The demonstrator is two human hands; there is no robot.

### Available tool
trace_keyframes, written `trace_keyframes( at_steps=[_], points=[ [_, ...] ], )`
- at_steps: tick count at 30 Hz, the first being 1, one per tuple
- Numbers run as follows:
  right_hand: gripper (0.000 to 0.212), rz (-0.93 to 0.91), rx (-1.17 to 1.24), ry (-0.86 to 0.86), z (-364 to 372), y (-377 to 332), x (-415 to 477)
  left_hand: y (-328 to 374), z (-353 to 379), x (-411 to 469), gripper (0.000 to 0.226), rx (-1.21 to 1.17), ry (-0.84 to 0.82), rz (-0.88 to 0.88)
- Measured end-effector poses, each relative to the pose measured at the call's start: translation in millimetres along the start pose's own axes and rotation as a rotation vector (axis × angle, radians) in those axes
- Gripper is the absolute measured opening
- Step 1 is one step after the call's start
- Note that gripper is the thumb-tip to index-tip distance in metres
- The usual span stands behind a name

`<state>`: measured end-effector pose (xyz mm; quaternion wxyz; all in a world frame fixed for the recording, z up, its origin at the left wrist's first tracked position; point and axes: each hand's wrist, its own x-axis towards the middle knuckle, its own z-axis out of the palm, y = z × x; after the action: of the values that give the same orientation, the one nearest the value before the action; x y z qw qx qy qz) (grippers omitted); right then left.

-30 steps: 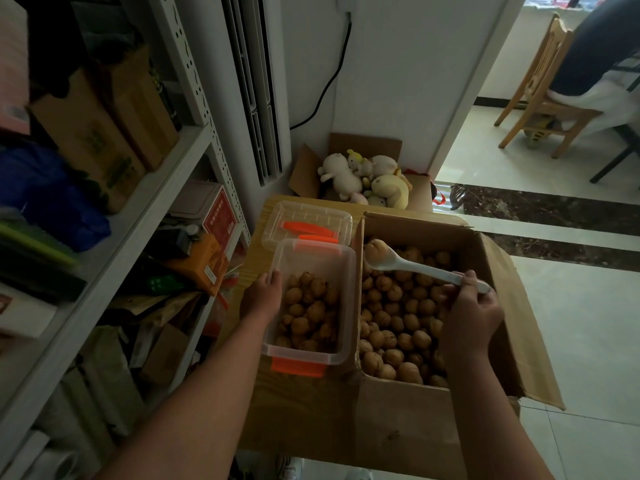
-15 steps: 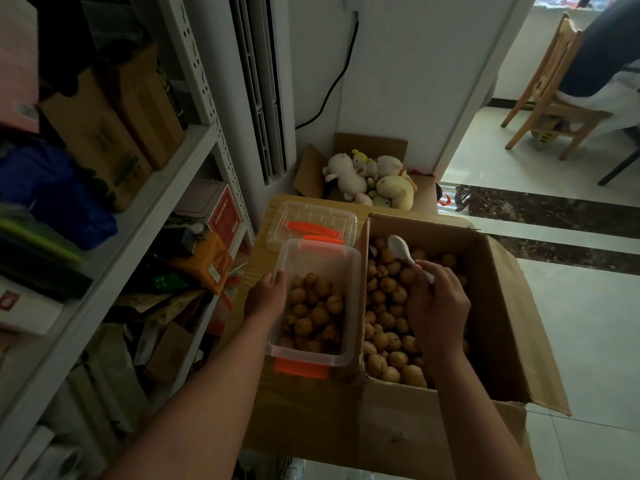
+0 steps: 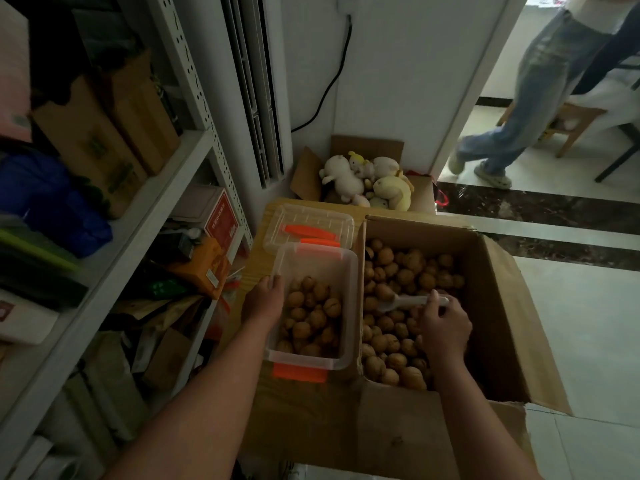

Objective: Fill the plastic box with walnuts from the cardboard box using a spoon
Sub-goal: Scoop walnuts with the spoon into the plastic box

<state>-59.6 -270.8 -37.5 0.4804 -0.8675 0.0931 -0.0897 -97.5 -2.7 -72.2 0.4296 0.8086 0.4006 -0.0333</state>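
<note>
Walnuts (image 3: 405,271) in cardboard box (image 3: 502,306), right hand (image 3: 445,327) grip closed on spoon (image 3: 403,302), left hand (image 3: 263,299) steadying plastic box (image 3: 349,306), tiled floor (image 3: 588,341)

The spoon (image 3: 407,302) bowl is sunk among walnuts (image 3: 398,327), so its load cannot be told; the right hand (image 3: 445,327) covers its handle end. A person walking (image 3: 533,88) at top right is blurred and cut off above the waist. Shelf (image 3: 114,237) clutter lies too dark to identify.
</note>
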Motion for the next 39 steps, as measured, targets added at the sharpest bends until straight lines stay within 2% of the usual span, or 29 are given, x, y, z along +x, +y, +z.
trace_keyframes(
  at_steps=[3,9,15,19,21,24,26,28,30,35,39],
  points=[
    [0.023,0.107,0.063,-0.01,2.8,5.8,-4.7,1.3,-0.4,-1.3,0.051,0.02,0.005,0.003],
    [0.025,0.34,0.395,0.042,-0.6,20.0,-10.9,2.8,-1.2,-3.2,0.052,0.022,0.01,0.003],
    [0.017,0.262,0.56,0.167,-14.2,0.0,-6.0,1.6,-1.0,-2.0,0.052,0.021,0.014,0.002],
    [0.018,0.124,0.692,0.111,-18.2,-29.1,-3.6,3.6,-1.5,-3.8,0.053,0.033,0.01,0.009],
    [0.019,-0.02,0.661,-0.001,-14.1,-40.8,-6.6,3.3,-1.7,-3.5,0.053,0.028,0.009,0.013],
    [0.016,-0.329,0.472,-0.154,0.0,-48.5,-15.3,2.1,-1.9,-2.4,0.054,0.021,0.003,0.016],
    [0.019,-0.493,0.349,-0.193,10.2,-48.0,-21.4,0.6,-2.4,-1.4,0.054,0.016,0.0,0.011],
    [0.024,-0.581,0.278,-0.179,15.0,-48.1,-25.9,0.0,-3.1,-1.5,0.055,0.013,-0.001,0.008],
    [0.027,-0.608,0.253,-0.128,14.1,-44.0,-24.7,-0.1,-2.9,-1.6,0.055,0.016,-0.006,0.009],
    [0.027,-0.514,0.227,0.056,0.2,-26.0,-7.8,1.1,-2.7,-2.3,0.055,0.009,-0.007,-0.01],
    [0.01,-0.383,0.042,-0.007,-4.4,-8.7,-2.4,0.7,-2.3,-1.2,0.055,0.008,-0.009,-0.013]
  ],
)
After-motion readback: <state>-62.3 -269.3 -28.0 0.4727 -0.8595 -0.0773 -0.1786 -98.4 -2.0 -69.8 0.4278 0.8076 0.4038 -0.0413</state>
